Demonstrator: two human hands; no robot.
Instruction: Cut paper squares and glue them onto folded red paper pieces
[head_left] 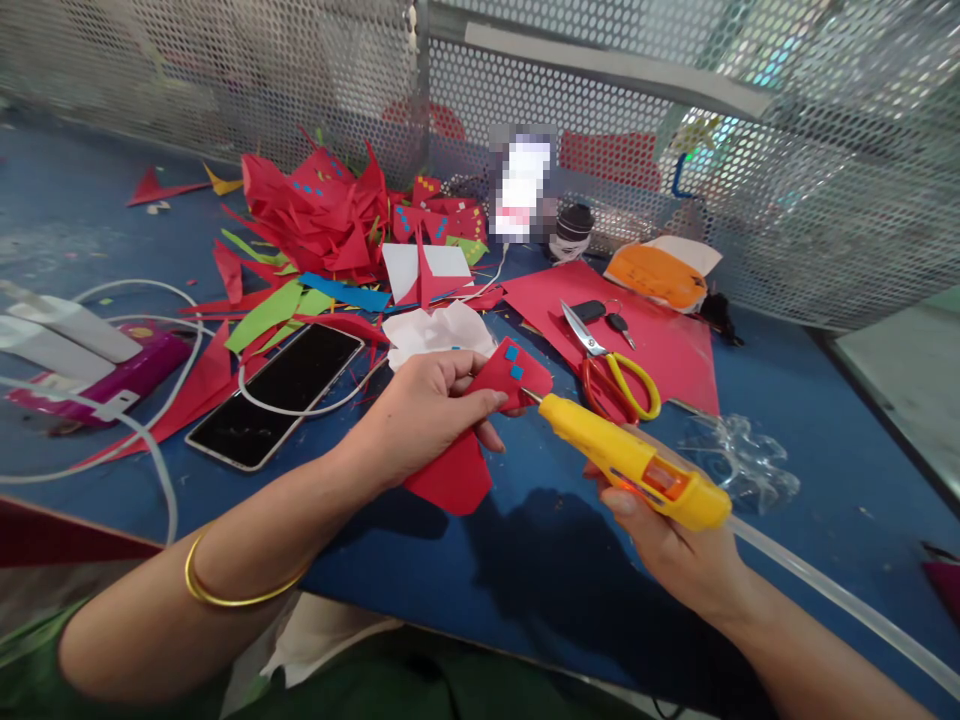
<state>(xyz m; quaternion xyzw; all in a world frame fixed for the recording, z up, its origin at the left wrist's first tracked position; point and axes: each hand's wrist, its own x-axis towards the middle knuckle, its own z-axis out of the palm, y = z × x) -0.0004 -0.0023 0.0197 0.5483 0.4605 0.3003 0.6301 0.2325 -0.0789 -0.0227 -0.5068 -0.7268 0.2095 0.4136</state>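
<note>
My left hand [431,415] pinches a red paper piece [491,372] that has small blue squares stuck on it. Part of the red paper hangs below the fingers. In my right hand [660,540] is a yellow glue gun [626,450], with a long clear glue stick [832,585] reaching out of its back. The metal nozzle points left and is at the edge of the red paper beside the blue squares; whether it touches I cannot tell. Just behind my left hand sits a crumpled white paper piece [435,333].
A pile of red paper scraps [315,215] lies at the back left. A black-screened phone [277,395] and white cables [161,460] are on the left. Scissors [611,365] and keys [619,325] rest on a red sheet [682,350]; crumpled clear plastic [742,460] lies at right.
</note>
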